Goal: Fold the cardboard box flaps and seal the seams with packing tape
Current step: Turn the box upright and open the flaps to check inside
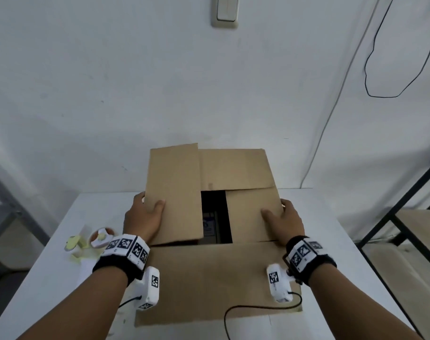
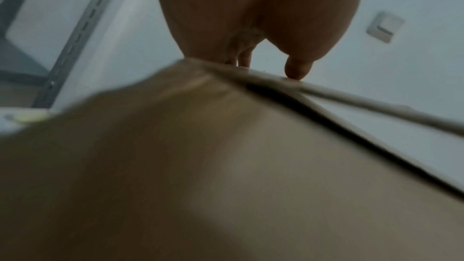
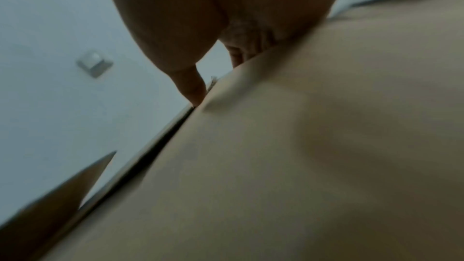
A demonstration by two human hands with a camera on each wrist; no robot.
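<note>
A brown cardboard box [image 1: 209, 278] stands on the white table [image 1: 61, 278], its near flap lying out towards me. My left hand [image 1: 145, 212] grips the raised left flap [image 1: 174, 187], thumb on top and fingers beneath its outer edge. My right hand [image 1: 285, 217] holds the lower right flap [image 1: 250, 209] the same way. The far flap [image 1: 236, 168] is folded inward. A dark gap [image 1: 215, 217] between the side flaps shows something inside. The left wrist view has the left hand [image 2: 251, 17] on the flap's edge [image 2: 263, 80]. The right wrist view has the right hand [image 3: 213, 7] on its flap [image 3: 301, 146].
Two tape rolls [image 1: 101, 238] [image 1: 72, 242] lie on the table left of the box. A black metal frame [image 1: 393, 217] stands to the right, a grey shelf rack [image 1: 10, 197] to the left. A wall switch [image 1: 225, 11] and a hanging black cable [image 1: 371, 57] are behind.
</note>
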